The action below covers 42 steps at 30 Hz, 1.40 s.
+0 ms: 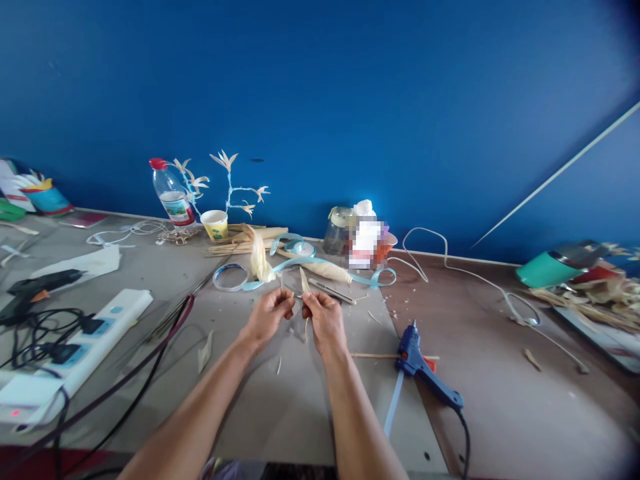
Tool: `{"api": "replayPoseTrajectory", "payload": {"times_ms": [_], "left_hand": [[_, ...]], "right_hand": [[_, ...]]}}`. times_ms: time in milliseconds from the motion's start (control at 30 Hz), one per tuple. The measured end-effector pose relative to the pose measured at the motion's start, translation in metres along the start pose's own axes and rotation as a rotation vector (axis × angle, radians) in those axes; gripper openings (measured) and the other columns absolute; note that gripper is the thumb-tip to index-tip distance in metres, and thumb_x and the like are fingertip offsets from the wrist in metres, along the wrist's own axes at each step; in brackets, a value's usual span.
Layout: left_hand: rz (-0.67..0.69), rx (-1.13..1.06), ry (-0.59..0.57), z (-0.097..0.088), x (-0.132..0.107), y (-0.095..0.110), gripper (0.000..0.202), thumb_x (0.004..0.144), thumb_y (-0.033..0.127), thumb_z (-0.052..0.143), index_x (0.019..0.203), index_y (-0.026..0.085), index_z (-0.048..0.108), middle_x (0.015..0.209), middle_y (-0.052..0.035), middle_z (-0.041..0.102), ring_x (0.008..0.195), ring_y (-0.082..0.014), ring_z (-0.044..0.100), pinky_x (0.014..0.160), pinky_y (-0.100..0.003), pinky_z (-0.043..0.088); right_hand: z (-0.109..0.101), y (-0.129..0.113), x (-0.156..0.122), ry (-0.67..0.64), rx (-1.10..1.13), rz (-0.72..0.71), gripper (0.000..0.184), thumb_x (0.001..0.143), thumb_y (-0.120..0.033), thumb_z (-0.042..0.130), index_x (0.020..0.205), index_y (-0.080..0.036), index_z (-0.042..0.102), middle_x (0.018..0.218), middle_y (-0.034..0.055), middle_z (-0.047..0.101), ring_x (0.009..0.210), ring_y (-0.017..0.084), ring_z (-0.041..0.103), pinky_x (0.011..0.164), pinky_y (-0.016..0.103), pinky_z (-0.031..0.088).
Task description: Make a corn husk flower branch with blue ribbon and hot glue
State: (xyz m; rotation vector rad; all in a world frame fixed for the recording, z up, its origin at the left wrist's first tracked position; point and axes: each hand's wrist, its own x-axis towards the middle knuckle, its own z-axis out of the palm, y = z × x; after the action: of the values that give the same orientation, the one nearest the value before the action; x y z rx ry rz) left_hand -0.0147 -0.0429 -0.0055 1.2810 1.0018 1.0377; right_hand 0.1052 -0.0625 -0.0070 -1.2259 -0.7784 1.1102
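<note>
My left hand [270, 313] and my right hand [325, 319] meet over the middle of the table, both with fingers pinched. Between them they hold a small pale husk strip [303, 281] that sticks up above the fingertips, with a thin piece hanging below. Just beyond the hands lie a light blue ribbon [280, 267] in loops, a pale husk bundle [261, 260] and slim metal tools [333, 291]. A blue glue gun [425, 367] lies to the right of my right forearm, its cord running off the table's front.
A white power strip [80, 353] with black plugs and cables lies at left, beside a black glue gun [35, 283]. At the back stand a water bottle [173, 193], a paper cup [215, 224] with a blue twig of husk flowers, and a jar [339, 230]. Husk scraps and a teal cylinder [550, 269] sit at right.
</note>
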Motion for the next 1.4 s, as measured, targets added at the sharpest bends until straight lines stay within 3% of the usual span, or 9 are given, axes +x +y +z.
{"api": "replayPoseTrajectory", "payload": {"times_ms": [133,333,533,667,833,967,1100,1233,1400], "left_hand": [[0.095,0.201,0.04,-0.0005,-0.0007,-0.0012,0.024,0.083,0.036,0.049,0.071,0.016,0.053,0.057,0.003,0.049,0.055,-0.0099,0.045,0.057,-0.022,0.036],[0.143,0.194,0.046,0.0011,-0.0011,-0.0051,0.026,0.085,0.038,0.042,0.071,0.017,0.05,0.056,0.0036,0.047,0.052,-0.0099,0.046,0.057,-0.023,0.037],[0.109,0.189,0.046,0.0002,-0.0004,-0.0038,0.027,0.081,0.041,0.048,0.071,0.017,0.052,0.057,0.0026,0.05,0.054,-0.0113,0.047,0.058,-0.024,0.038],[0.047,0.119,0.028,-0.0001,0.0003,-0.0029,0.023,0.076,0.038,0.056,0.069,0.016,0.053,0.056,0.0029,0.05,0.055,-0.0106,0.047,0.056,-0.022,0.036],[0.016,0.072,-0.035,0.0007,0.0025,-0.0046,0.023,0.073,0.035,0.059,0.064,0.016,0.051,0.053,0.0034,0.049,0.051,-0.0092,0.043,0.052,-0.022,0.034],[-0.006,0.162,0.03,0.0012,0.0036,-0.0058,0.019,0.071,0.032,0.059,0.063,0.016,0.052,0.052,0.0041,0.048,0.048,-0.0083,0.04,0.048,-0.021,0.031],[0.005,0.256,0.066,0.0024,0.0015,-0.0044,0.012,0.068,0.025,0.057,0.061,0.016,0.054,0.051,0.0048,0.049,0.049,-0.0087,0.041,0.047,-0.02,0.031],[0.015,0.281,0.066,0.0047,-0.0021,0.0003,0.014,0.068,0.028,0.06,0.062,0.016,0.055,0.053,0.0044,0.051,0.05,-0.0089,0.043,0.047,-0.02,0.031],[-0.003,0.068,-0.059,0.0033,-0.0025,0.0035,0.021,0.069,0.033,0.065,0.075,0.015,0.057,0.063,0.0019,0.057,0.056,-0.0099,0.049,0.053,-0.021,0.037]], "right_hand": [[0.0017,-0.0003,-0.0007,0.029,-0.034,-0.037,0.035,0.071,-0.048,0.059,0.058,-0.016,0.056,0.045,-0.0046,0.045,0.042,0.008,0.039,0.043,0.022,0.028],[0.0003,0.0001,0.0002,0.096,-0.012,-0.009,0.045,0.076,-0.051,0.052,0.046,-0.02,0.038,0.04,-0.0068,0.033,0.039,0.007,0.027,0.04,0.023,0.021],[0.0001,-0.0027,0.0011,0.045,0.0,-0.027,0.019,0.067,-0.034,0.061,0.068,-0.016,0.06,0.049,-0.0061,0.044,0.046,0.008,0.035,0.045,0.021,0.029],[0.001,-0.0046,0.0001,0.038,0.018,0.0,0.02,0.065,-0.031,0.061,0.075,-0.015,0.066,0.053,-0.004,0.05,0.05,0.009,0.04,0.049,0.022,0.033],[0.0023,-0.0057,-0.0007,-0.026,0.095,0.042,0.02,0.064,-0.032,0.063,0.073,-0.014,0.066,0.051,-0.0035,0.05,0.049,0.009,0.04,0.049,0.023,0.032],[0.004,-0.0086,-0.0032,-0.059,0.133,0.071,0.019,0.062,-0.031,0.066,0.072,-0.015,0.065,0.053,-0.0039,0.052,0.049,0.008,0.041,0.05,0.022,0.033],[0.0047,-0.0058,-0.0045,-0.126,0.029,0.045,0.017,0.06,-0.028,0.068,0.07,-0.015,0.064,0.057,-0.0026,0.056,0.052,0.009,0.046,0.052,0.022,0.035],[0.0037,-0.0002,-0.0022,-0.108,-0.082,-0.011,0.014,0.061,-0.029,0.067,0.062,-0.016,0.061,0.05,-0.0042,0.051,0.05,0.009,0.043,0.048,0.021,0.032],[0.0022,-0.0043,-0.0001,-0.095,0.181,0.106,0.019,0.063,-0.033,0.063,0.059,-0.016,0.056,0.045,-0.0054,0.047,0.044,0.008,0.039,0.046,0.022,0.03]]}}
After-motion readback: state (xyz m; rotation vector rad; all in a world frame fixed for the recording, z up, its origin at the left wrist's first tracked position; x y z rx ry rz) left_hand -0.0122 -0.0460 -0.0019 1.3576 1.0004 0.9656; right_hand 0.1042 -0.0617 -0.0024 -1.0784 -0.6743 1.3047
